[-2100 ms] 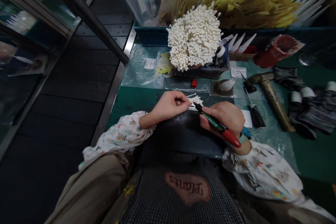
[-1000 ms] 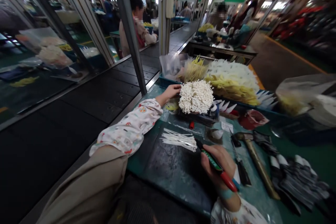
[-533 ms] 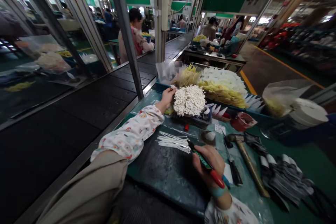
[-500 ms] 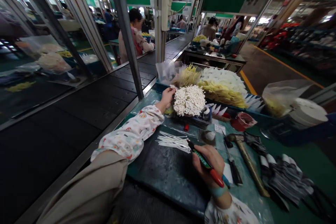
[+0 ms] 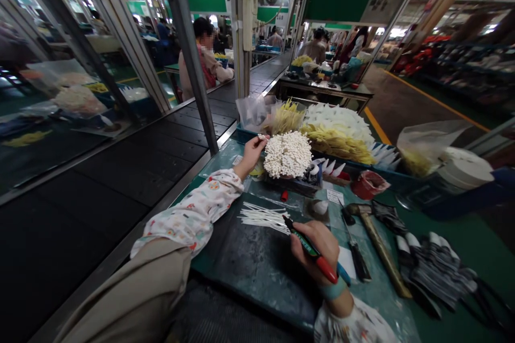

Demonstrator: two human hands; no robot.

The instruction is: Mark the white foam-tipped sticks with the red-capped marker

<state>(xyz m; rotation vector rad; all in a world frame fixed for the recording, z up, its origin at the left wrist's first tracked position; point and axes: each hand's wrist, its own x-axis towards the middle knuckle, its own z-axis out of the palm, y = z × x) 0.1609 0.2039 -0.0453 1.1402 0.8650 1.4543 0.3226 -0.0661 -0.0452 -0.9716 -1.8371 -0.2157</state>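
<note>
My left hand [image 5: 250, 156] is closed in a pinch at the left side of a dense bunch of white beads [image 5: 287, 155]. A few small white beads show at its fingertips. Wrapped around a black marker [image 5: 309, 249] with a red end, my right hand [image 5: 322, 249] rests low over a dark board [image 5: 245, 257]. The marker's dark tip is at the right ends of several thin white sticks [image 5: 263, 217], which lie loosely side by side on that board. A small red cap [image 5: 284, 196] lies behind them.
On the right are a hammer [image 5: 384, 252], a black-handled tool [image 5: 358, 260] and grey gloves [image 5: 438, 268]. Behind stand a red pot [image 5: 369, 185] and a bin heaped with yellow strips [image 5: 341, 144]. A dark conveyor [image 5: 120, 177] runs along the left. A co-worker [image 5: 205, 59] sits beyond it.
The view has shifted slightly. My left arm has drawn a little to the left, its hand still pinched by the bead bunch. The marker has stayed at the sticks' ends.
</note>
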